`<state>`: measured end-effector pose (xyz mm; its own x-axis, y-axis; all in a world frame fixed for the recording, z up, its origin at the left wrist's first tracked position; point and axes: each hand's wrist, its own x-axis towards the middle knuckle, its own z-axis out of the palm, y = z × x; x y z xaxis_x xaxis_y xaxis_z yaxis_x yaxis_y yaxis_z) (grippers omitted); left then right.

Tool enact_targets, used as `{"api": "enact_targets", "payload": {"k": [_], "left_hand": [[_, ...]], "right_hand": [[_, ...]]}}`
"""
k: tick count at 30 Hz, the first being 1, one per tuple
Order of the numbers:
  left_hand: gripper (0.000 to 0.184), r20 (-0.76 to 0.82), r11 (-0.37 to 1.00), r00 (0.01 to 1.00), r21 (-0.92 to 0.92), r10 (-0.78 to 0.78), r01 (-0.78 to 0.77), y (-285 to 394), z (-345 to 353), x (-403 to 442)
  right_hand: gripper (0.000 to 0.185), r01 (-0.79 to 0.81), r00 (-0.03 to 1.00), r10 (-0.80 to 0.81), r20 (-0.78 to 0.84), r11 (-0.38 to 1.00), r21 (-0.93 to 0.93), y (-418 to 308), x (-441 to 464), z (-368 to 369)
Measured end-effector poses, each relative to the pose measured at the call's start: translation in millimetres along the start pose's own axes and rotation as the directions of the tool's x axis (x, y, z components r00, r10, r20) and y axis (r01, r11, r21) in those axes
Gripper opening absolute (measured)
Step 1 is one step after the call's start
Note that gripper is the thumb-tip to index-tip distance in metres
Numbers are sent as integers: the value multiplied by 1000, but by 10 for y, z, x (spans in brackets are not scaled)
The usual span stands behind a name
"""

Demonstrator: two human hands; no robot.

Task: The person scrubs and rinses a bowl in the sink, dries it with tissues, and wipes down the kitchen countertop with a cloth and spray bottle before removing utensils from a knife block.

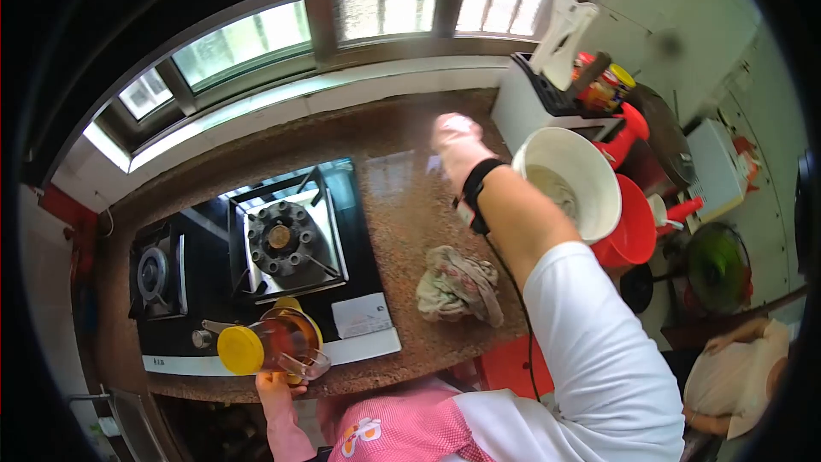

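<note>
My left hand [275, 383], at the counter's front edge, is closed on a see-through jug [289, 339] of amber liquid. The jug has a yellow lid [240, 351] and a clear handle [315, 366], and appears tilted over the front of the gas stove [209, 287]. My right hand [458, 135] reaches to the back of the stone counter, pink-covered and blurred; its fingers cannot be made out. Near my right forearm lies a crumpled, stained cloth [460, 285].
A white bucket [569, 184] and a red basin [629, 222] stand right of my right arm. Behind them, a white box [537, 109] carries jars and tools. A paper [361, 316] lies on the stove. Another person [737, 376] is at the lower right.
</note>
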<state>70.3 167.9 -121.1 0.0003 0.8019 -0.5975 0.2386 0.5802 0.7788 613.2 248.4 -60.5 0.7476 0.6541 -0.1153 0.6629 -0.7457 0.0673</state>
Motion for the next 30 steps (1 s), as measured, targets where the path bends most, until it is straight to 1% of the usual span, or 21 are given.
{"api": "enact_targets", "payload": {"k": [2,4,6,10,11,12,14,16,17,18,20,21,22,23,24,25,26,27,28,29,30], "left_hand": [[19,-1,998,999,-28,53,-53,-127,-46,79],[21,-47,994,996,-75,70,-74,-1,19,-60],[22,-50,994,996,-77,72,-76,-32,-27,-79],[23,-37,995,997,-73,61,-63,-71,-33,-47],[23,-32,996,998,-74,55,-57,-64,-25,-48],[24,-23,996,998,-72,59,-61,-54,-17,-23],[24,-7,996,998,-65,63,-63,-51,6,5],[25,10,996,998,-56,69,-69,-44,16,33],[25,18,996,997,-51,78,-77,-37,20,47],[26,29,995,996,-45,86,-85,-41,22,57],[26,64,993,991,-32,116,-114,-67,-19,56],[27,94,990,986,-27,141,-139,-85,-42,64],[27,132,986,977,-21,166,-165,-89,-58,75],[27,168,983,969,-13,181,-181,-82,-64,85],[28,187,981,963,-13,191,-192,-70,-53,114],[28,185,982,965,-6,186,-188,-80,-63,107],[28,178,984,968,3,175,-178,-90,-67,104],[32,138,989,980,18,145,-149,-105,-55,117],[37,97,992,989,32,115,-118,-119,-39,133],[40,116,988,984,46,138,-144,-71,-39,99],[43,141,983,977,63,162,-172,-5,-37,62]], "right_hand": [[26,-57,994,63,87,996,-66,76,163,-213],[32,81,982,-30,185,959,-272,190,240,-313],[35,-32,986,76,145,958,-286,302,553,-135],[32,17,910,171,377,895,-447,513,1000,329],[28,-57,944,168,283,930,-363,454,890,352],[29,-35,967,118,225,939,-343,456,743,364],[29,-92,971,134,199,973,-210,550,937,670],[29,-187,951,217,222,971,-148,451,936,684],[29,-174,932,216,291,971,-165,333,756,460],[28,-168,931,211,298,972,-163,346,821,522],[27,-108,950,149,274,981,-161,284,739,457],[26,-2,980,41,194,980,-197,253,650,408],[26,126,976,-66,208,949,-290,150,397,187],[28,70,981,-40,191,986,-153,64,346,11],[30,112,978,-95,184,990,-83,47,346,-64],[31,185,976,-174,133,980,-78,18,326,-141],[30,281,956,-287,68,956,82,-11,139,-270],[31,384,919,-395,1,895,226,-40,-50,-400],[29,429,893,-446,-61,800,419,-36,-97,-331],[25,273,906,-423,7,598,754,-105,-278,-313],[17,225,821,-572,-1,321,920,-214,-566,-377]]}}
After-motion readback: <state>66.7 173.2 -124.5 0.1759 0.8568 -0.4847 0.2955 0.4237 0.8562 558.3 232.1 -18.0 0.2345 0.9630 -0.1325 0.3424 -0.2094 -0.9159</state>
